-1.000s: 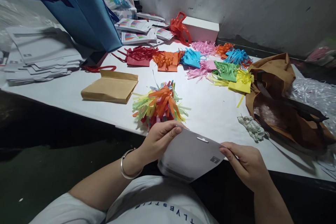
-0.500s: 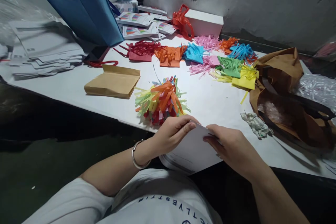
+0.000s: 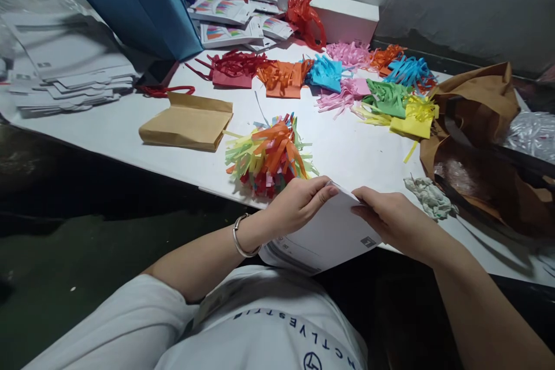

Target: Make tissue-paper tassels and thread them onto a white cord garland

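Note:
Between my two hands I hold a flat white cardboard box (image 3: 325, 237), tilted at the table's front edge, with small dark print on its face. My left hand (image 3: 299, 202) pinches its upper edge near the left corner, thumb on the near side. The fingers of my right hand (image 3: 390, 214) are closed on the same edge further right. Just beyond my left hand lies a bundle of multicoloured paper fringe (image 3: 273, 153). A folded brown kraft paper packet (image 3: 186, 121) sits to its left. What is inside the white box cannot be seen.
Fringed paper bundles, such as an orange one (image 3: 284, 78) and a yellow one (image 3: 414, 118), line the table's back. Flat white boxes are stacked (image 3: 69, 69) at left beside a blue bag (image 3: 143, 6). A brown bag (image 3: 472, 92) and crumpled pale wad (image 3: 429, 196) lie right.
The view has shifted slightly. Both hands keep their hold on the white box, whose face has turned a little more toward me, showing a printed mark at its right corner.

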The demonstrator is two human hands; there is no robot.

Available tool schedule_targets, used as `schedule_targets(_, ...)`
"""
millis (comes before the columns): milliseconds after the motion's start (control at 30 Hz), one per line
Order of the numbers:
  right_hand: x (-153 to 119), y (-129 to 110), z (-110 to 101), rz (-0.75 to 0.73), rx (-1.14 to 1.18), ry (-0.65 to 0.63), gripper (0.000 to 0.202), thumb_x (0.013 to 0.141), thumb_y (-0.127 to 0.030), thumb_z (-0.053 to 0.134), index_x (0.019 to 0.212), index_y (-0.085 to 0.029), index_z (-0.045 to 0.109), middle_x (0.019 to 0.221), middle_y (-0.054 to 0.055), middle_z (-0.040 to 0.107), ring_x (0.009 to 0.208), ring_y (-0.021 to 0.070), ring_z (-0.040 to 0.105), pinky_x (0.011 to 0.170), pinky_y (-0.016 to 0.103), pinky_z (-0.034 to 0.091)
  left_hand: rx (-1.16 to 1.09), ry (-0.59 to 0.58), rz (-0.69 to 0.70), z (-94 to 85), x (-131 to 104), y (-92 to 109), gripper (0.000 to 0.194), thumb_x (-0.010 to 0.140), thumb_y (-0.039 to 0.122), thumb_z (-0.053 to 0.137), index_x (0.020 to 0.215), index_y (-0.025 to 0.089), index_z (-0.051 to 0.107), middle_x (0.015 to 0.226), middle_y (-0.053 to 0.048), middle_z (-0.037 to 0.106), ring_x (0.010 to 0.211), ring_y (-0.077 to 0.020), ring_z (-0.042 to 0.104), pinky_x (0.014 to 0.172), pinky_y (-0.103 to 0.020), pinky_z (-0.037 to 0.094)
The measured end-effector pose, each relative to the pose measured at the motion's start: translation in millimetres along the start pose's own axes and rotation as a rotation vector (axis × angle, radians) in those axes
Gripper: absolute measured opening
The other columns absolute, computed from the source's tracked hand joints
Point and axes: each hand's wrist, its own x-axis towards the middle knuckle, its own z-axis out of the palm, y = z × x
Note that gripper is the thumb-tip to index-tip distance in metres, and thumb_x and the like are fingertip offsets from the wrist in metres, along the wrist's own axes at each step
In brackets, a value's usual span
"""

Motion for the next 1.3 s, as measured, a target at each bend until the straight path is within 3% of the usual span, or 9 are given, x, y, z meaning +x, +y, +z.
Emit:
schedule_targets(300,-2.3,3.0,9.8,-0.107,-0.274,0.095,0.008,0.099,-0.025,0.043,0.096,-0.021,0.049,0.072,0.003,0.066,0.059,0.0195,0.064,0.052,0.026,0.032,-0.054,0.019,-0.01,1.8,-0.5,1.5,0.039,0.101,0.038,0.039,0.068,0.018,0.044,0.061,0.005,0.039,0.055,-0.0089,0.036,0.052,-0.021,0.03)
schedule_targets(567,-1.9,5.8,10.8,-0.062,-0.059,0.101,0.006,0.095,-0.025,0.051,0.089,-0.022,0.051,0.072,-0.001,0.063,0.058,0.0135,0.058,0.053,0.023,0.034,-0.089,0.023,-0.019,5.0,-2.0,0.3,0.041,0.101,0.04,0.039,0.067,0.018,0.038,0.061,0.005,0.035,0.055,-0.0084,0.033,0.052,-0.021,0.029)
schedule_targets(700,-4.1,3.6,2.8,-0.038,0.121,0.03,0.01,0.09,-0.019,0.052,0.099,-0.021,0.055,0.073,-0.002,0.062,0.06,0.0105,0.054,0.055,0.02,0.037,-0.051,0.033,-0.031,5.2,-2.8,-0.4,0.041,0.102,0.04,0.037,0.067,0.019,0.037,0.06,0.005,0.035,0.054,-0.009,0.032,0.051,-0.021,0.027)
schedule_targets(800,-5.4,0.3,-0.9,0.014,0.106,0.006,0.006,0.086,-0.017,0.052,0.087,-0.021,0.056,0.065,-0.005,0.056,0.056,0.0094,0.049,0.053,0.019,0.035,-0.035,0.02,-0.032,5.5,-3.8,0.2,0.04,0.102,0.039,0.037,0.067,0.019,0.037,0.06,0.005,0.035,0.054,-0.0093,0.033,0.051,-0.021,0.028)
schedule_targets(900,-4.3,-2.0,1.2,0.056,0.074,0.025,0.014,0.083,-0.017,0.052,0.072,-0.022,0.046,0.059,-0.006,0.049,0.052,0.0084,0.044,0.05,0.019,0.03,-0.037,0.011,-0.037,6.2,-4.6,1.9,0.038,0.101,0.037,0.038,0.068,0.019,0.038,0.061,0.005,0.035,0.055,-0.0095,0.033,0.052,-0.021,0.028)
schedule_targets(1133,-1.5,-3.5,7.7,0.055,-0.086,0.058,0.014,0.086,-0.019,0.049,0.075,-0.023,0.042,0.066,-0.002,0.053,0.056,0.0116,0.045,0.054,0.022,0.03,-0.054,-0.003,-0.058,5.5,-3.8,4.0,0.036,0.101,0.036,0.037,0.07,0.018,0.041,0.062,0.004,0.039,0.057,-0.0098,0.037,0.054,-0.021,0.03)
schedule_targets(1300,2.7,-0.2,3.8,0.01,0.068,-0.016,0.024,0.085,-0.02,0.053,0.07,-0.023,0.036,0.059,-0.006,0.045,0.053,0.0095,0.041,0.051,0.02,0.028,-0.049,-0.026,-0.022,5.8,-7.5,1.8,0.034,0.101,0.039,0.04,0.079,0.017,0.052,0.064,0.004,0.046,0.058,-0.0096,0.042,0.055,-0.021,0.032)
